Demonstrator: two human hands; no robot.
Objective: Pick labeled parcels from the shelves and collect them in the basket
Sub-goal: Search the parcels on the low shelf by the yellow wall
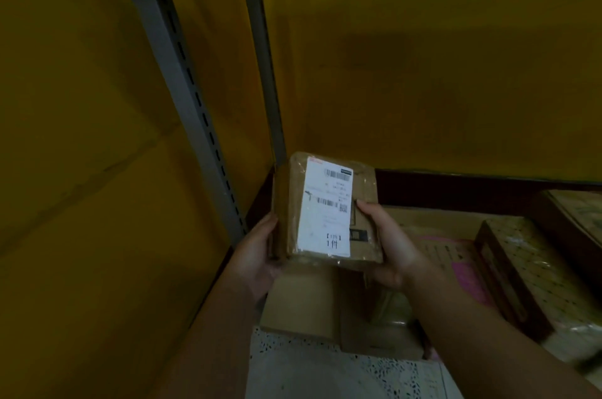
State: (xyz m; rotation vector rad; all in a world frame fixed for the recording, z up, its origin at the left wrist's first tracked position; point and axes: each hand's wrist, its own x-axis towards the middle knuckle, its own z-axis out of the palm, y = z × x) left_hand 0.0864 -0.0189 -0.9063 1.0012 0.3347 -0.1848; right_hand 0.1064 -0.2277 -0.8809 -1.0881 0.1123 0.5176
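Dim yellow-walled shelf bay, grey slotted upright [182,85] at left. Two-handed grip on the parcel [290,203]: left hand [257,255] is curled round its left edge, right hand [387,245] pinches the right edge, thumb on the face beside the white label [325,213]. Parcel is held up above the flat cartons [303,297]. Taped cardboard, likely stiff and light; the film may be slick, so the side edges suit best. Basket not in view.

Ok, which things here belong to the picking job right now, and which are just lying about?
In the job: labeled parcel, gripped by the left hand and right hand.
Lying about: plain cardboard box below it; patterned box at right; pink-printed carton; grey shelf post.
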